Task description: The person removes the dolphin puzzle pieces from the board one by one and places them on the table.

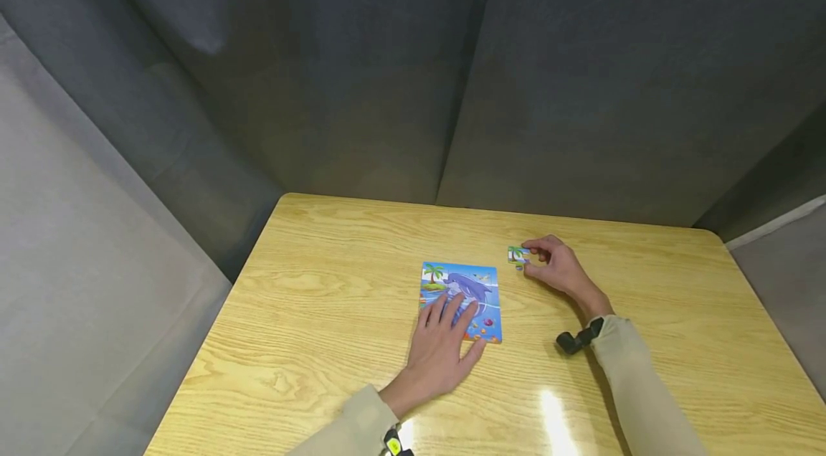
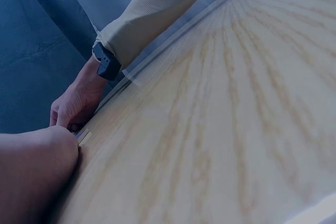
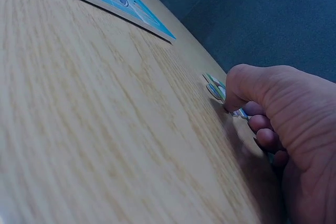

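While your left hand (image 1: 445, 348) lies flat on the puzzle board (image 1: 480, 282), your right hand (image 1: 555, 266) pinches a puzzle piece (image 1: 517, 254) (thin, light, likely stiff card); grip its edges.

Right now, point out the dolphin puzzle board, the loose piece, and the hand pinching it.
dolphin puzzle board (image 1: 466, 285): head view, dolphin picture above the fingers.
loose piece (image 1: 516, 255): head view, its green face.
right hand (image 1: 558, 268): head view, back of the hand.
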`<action>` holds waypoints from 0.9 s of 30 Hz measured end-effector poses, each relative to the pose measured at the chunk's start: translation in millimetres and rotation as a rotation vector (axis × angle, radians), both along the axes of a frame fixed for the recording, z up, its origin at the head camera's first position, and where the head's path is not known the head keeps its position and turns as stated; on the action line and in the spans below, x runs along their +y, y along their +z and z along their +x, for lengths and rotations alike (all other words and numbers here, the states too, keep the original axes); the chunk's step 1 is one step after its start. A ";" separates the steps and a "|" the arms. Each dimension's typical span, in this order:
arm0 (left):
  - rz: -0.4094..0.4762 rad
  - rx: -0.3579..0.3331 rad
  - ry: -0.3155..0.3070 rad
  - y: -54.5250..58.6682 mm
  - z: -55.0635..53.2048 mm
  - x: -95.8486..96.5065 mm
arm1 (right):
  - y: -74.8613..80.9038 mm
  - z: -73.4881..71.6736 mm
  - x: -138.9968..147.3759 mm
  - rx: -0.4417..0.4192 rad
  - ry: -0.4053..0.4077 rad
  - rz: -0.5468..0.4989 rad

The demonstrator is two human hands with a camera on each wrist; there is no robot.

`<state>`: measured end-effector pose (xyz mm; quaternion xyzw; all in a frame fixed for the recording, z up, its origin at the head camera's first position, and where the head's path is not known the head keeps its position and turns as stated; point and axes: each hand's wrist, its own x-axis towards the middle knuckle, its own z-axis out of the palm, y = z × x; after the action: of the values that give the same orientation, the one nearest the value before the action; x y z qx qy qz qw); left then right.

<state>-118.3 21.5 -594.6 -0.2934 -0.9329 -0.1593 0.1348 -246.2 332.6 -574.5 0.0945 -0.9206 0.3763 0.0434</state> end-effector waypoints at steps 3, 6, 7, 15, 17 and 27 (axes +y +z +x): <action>0.004 -0.019 -0.005 0.8 0.1 -0.3 | 0.1 0.2 0.1 0.003 -0.002 -0.003; 0.002 -0.038 -0.008 1.0 -0.1 -0.4 | 0.1 0.4 0.6 0.001 -0.002 -0.004; 0.001 -0.042 -0.009 1.1 -0.2 -0.4 | 0.3 0.6 0.9 -0.001 -0.005 -0.006; -0.013 -0.032 -0.001 0.2 -0.7 -0.1 | 4.8 5.4 -1.8 0.004 -0.025 -0.085; -0.024 -0.031 0.006 0.6 -0.1 -0.7 | 5.2 7.7 -5.3 0.026 -0.020 -0.107; -0.027 -0.041 0.007 3.4 1.9 -3.7 | 10.2 24.4 -29.7 0.126 0.008 -0.144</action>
<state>-116.4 17.8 -591.1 -0.2887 -0.9385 -0.1522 0.1122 -221.8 302.9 -564.2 0.1182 -0.8862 0.4350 0.1066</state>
